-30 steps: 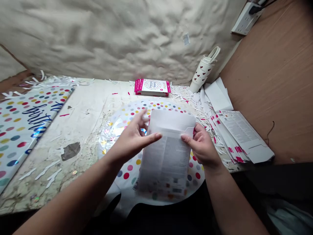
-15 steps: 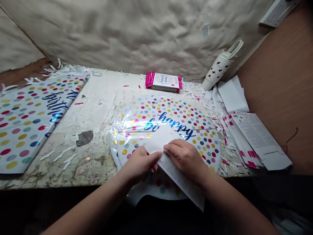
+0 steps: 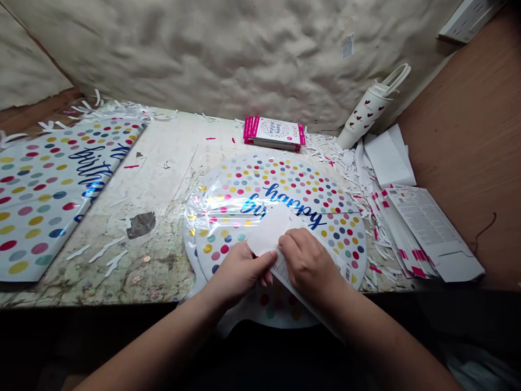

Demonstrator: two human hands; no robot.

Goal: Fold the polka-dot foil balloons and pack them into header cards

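Where the scarred table [image 3: 163, 201] begins at the far left, a flat foil balloon [image 3: 44, 203] printed with coloured dots and blue script is laid down, and white paper shreds [image 3: 109, 111] are scattered along its upper edge. Further right, a dark worn patch [image 3: 141, 225] is seen on the tabletop, with a pink scrap [image 3: 131, 166] lying above it. A round foil balloon [image 3: 280, 190], dotted and lettered "happy birthday" in blue, is spread at the table's front edge and partly overhangs it. Over this balloon, a folded white printed card [image 3: 271, 231] is held between both hands: it is pinched at its near edge by the left hand [image 3: 240, 274], closed narrowly on it, while the right hand [image 3: 309, 260] is pressed down on top of it. Its long printed flap [image 3: 283, 274] is angled toward the lower right. Behind them, a stack of pink-edged cards [image 3: 273, 133] is placed near the wall of crumpled beige paper [image 3: 203, 54]. Further right, a heart-patterned paper bag [image 3: 364, 111] is leaned against that wall, and white sheets [image 3: 388, 157] and a fanned pile of printed cards [image 3: 431, 233] are laid beside a brown board [image 3: 468, 136].
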